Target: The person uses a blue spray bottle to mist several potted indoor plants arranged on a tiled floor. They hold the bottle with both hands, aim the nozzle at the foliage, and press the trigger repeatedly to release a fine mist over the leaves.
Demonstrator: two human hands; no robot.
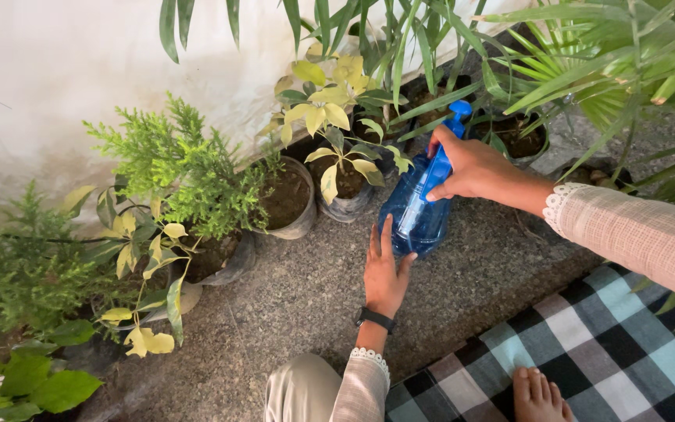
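A blue translucent spray bottle [414,212] is tilted toward a row of potted plants. My right hand [474,168] grips its blue pump head and neck from the right. My left hand [385,271], with a black band at the wrist, is flat under the bottle's base with fingers spread, touching it. The bottle's nozzle points up toward a plant with yellow-green leaves [330,109] in a grey pot [347,205].
A bushy green plant [185,168] and a soil-filled pot [291,203] stand to the left along a white wall [56,70]. Palm fronds [595,55] overhang at the right. A speckled stone ledge [298,297] lies below; a checked cloth [603,344] and a bare foot [537,395] are at the bottom right.
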